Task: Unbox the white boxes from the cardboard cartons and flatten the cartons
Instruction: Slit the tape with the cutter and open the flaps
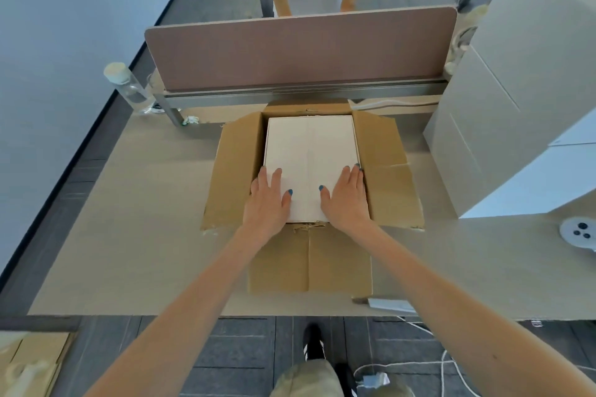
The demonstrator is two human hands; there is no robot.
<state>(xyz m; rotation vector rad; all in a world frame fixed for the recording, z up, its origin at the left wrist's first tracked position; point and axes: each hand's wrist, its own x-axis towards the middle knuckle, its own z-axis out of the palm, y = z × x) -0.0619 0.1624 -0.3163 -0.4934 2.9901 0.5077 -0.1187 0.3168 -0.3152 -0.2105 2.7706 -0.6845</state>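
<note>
Head view: both hands, left [269, 200] and right [346, 198], flat, fingers straight, on white box [311, 151] inside opened carton [387, 177].

Matt brown cardboard carton [387, 171], smooth white paperboard box [311, 151], pale wood-look tabletop [129, 235].

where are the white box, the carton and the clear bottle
white box [311, 145]: head view, middle of its top face
carton [383, 164]: head view, its right flap
clear bottle [132, 92]: head view, its see-through body
</note>
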